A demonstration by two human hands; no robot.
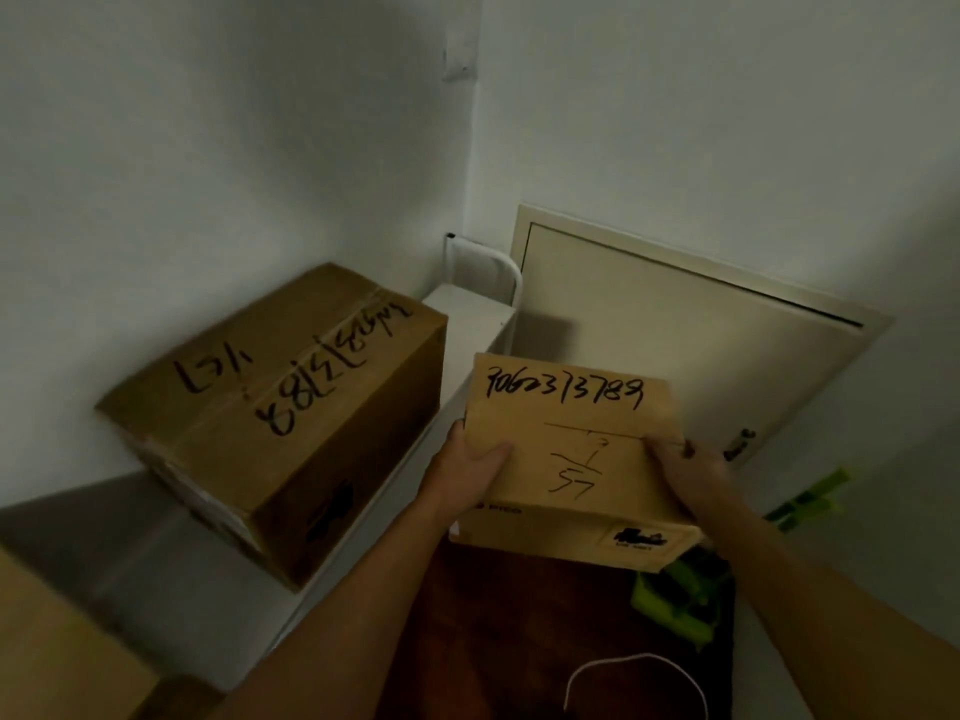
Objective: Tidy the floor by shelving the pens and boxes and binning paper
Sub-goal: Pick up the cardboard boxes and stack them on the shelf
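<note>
Above the white shelf's [467, 314] right end, the left hand [470, 467] and right hand [688, 467] grip a small handwritten cardboard box [571, 444] by its sides, beside a larger shelved box [280, 407].

Small held box [571, 439]: handwritten "9062373789" on top, "57" below it. Large box [270, 418] at left: handwritten "888" partly legible, rest unclear.
</note>
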